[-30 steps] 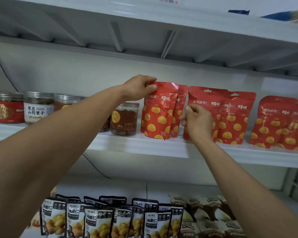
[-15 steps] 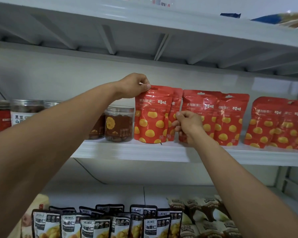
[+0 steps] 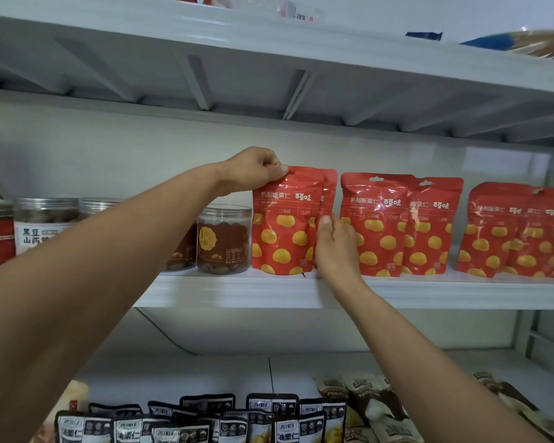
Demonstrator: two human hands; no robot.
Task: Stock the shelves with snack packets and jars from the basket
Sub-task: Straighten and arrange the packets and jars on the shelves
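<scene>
Left hand is reaching up with fingers curled, pinching the top-left corner of the front red packet. Packet is standing upright on the middle shelf, just right of a clear jar. Second red packet is standing close behind it. Right hand is resting its thumb against that pair's right edge, fingers loosely bent; whether it is gripping cannot be told. More red packets are standing further right.
</scene>
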